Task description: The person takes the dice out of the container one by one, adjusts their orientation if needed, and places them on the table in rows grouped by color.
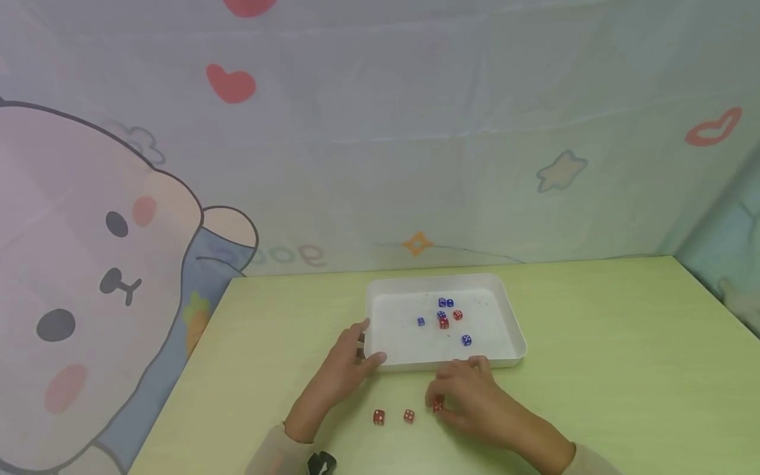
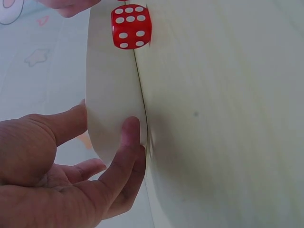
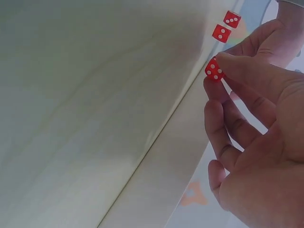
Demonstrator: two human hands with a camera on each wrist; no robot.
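Observation:
A white tray (image 1: pixel 388 359) stands on the table with several blue dice (image 1: pixel 466 340) and two red dice (image 1: pixel 458 315) in it. My left hand (image 1: pixel 343 367) holds the tray by its near left corner, thumb on the front wall and fingers along the left side. In the right wrist view, my right hand (image 3: pixel 256 114) pinches a red die (image 3: pixel 214 70) between thumb and fingertip, just in front of the tray. Two more red dice lie on the table between the hands, one left (image 1: pixel 379 417) and one nearer the right hand (image 1: pixel 409 416).
The light green table (image 1: pixel 600 343) reaches back to a printed cloth (image 1: pixel 380 165) with a cartoon bear on the left. A small black object (image 1: pixel 322 463) shows by the left sleeve at the bottom edge.

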